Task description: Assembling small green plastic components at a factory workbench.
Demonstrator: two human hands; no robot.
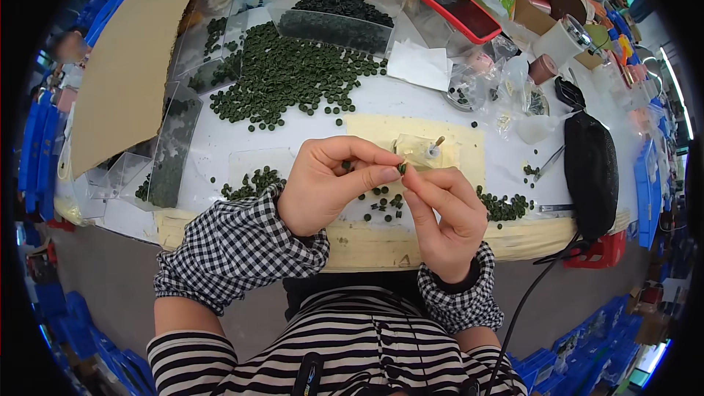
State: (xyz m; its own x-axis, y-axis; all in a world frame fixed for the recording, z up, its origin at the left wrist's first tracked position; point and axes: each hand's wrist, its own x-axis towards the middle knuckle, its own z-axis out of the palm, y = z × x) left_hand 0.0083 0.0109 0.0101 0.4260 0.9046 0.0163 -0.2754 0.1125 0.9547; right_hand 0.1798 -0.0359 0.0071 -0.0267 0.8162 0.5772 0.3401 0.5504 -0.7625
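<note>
Pinching a green piece (402,168) at their tips, left fingers (383,174) meet right fingers (427,188), whose grip is unclear.

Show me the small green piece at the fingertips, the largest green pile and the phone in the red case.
Small green piece (402,169): head view, on its exposed side.
Largest green pile (282,70): head view, middle of its spread pieces.
Phone (449,4): head view, on its dark screen.

The camera sits on the head of the person (345,345), looking down from close above the table (301,128). Its wide, round view shows the floor (110,264) past the near edge.
</note>
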